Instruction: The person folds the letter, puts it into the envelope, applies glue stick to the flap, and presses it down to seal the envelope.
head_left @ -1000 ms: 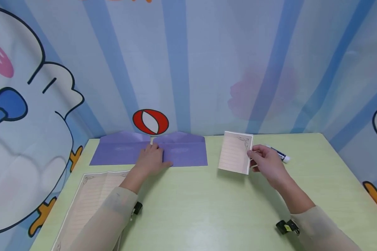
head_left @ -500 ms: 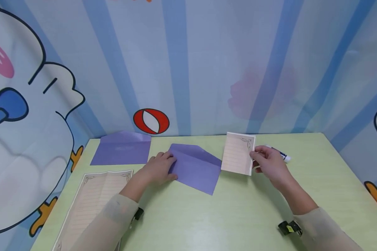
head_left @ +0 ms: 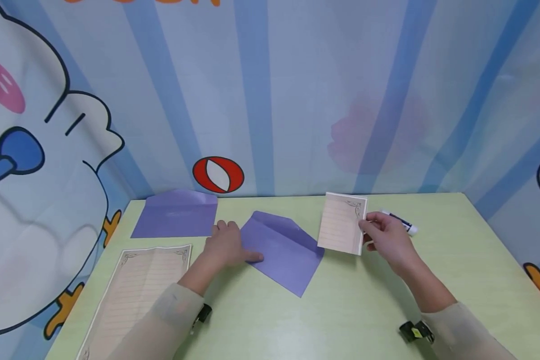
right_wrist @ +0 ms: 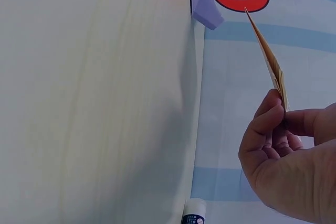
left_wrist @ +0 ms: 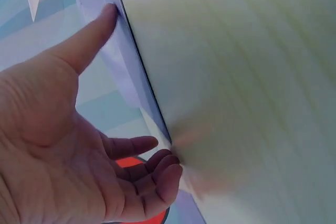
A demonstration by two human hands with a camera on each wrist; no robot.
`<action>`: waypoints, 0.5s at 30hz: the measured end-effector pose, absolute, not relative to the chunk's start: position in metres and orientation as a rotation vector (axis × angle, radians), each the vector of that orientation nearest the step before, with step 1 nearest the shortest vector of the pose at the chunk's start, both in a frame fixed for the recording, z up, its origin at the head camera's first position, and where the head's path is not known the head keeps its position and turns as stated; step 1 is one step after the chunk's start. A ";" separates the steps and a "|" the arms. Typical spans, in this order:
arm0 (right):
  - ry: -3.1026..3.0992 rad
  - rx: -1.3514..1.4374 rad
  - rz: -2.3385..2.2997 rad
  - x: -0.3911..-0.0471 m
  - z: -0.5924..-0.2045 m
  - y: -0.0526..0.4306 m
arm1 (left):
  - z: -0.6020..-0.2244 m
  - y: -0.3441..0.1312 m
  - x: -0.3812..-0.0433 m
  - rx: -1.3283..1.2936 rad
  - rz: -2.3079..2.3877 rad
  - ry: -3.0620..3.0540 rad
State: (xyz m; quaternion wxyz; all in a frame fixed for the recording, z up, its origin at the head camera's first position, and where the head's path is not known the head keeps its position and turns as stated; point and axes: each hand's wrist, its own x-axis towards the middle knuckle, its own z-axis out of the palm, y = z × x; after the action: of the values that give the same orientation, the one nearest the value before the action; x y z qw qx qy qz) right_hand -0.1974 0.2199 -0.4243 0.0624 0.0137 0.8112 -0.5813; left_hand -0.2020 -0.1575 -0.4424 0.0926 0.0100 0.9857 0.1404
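The right hand point(head_left: 389, 241) pinches one folded sheet point(head_left: 342, 223) at right, while the left hand point(head_left: 225, 247), thumb spread, touches the nearer of two purple envelopes point(head_left: 284, 254) on one green table point(head_left: 297, 330) before a blue backdrop point(head_left: 297, 100).

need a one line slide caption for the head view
Right hand holding folded lined paper, left hand touching a slanted purple envelope.

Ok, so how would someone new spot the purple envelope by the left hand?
Find the pale green table, then the left hand left of its middle. The purple envelope at that hand's thumb lies at a slant, while the other envelope sits square to the back edge.
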 end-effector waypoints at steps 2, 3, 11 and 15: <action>2.455 0.047 -1.755 -0.197 -0.424 0.220 | -0.442 -0.154 -0.204 -0.024 0.407 2.909; 2.456 0.049 -1.752 -0.197 -0.424 0.220 | -0.442 -0.153 -0.205 -0.045 0.399 2.900; 2.466 0.039 -1.733 -0.196 -0.424 0.221 | -0.442 -0.154 -0.209 -0.150 0.530 2.846; 2.447 0.033 -1.761 -0.196 -0.424 0.221 | -0.444 -0.157 -0.209 -0.130 0.776 2.878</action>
State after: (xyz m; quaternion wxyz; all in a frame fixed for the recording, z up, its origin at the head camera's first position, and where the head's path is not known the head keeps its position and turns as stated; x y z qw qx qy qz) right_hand -0.1957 0.2209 -0.4244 0.0631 0.0110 0.8101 -0.5828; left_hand -0.2093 -0.1573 -0.4440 0.0790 -0.0434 0.9615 0.2594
